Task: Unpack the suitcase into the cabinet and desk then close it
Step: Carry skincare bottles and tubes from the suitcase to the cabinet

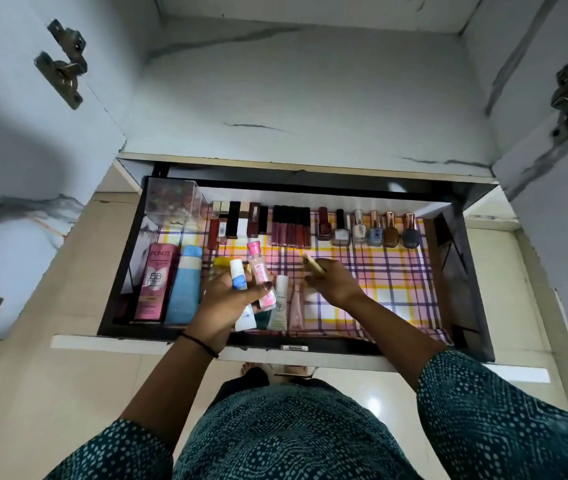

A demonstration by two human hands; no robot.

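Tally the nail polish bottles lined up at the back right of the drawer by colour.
Dark red glass nail polish bottle: 1
Pale grey bottle with black cap: 1
White bottle: 1
Light blue bottle: 1
Brown bottle: 1
Dark slate-blue bottle: 1
Total: 6
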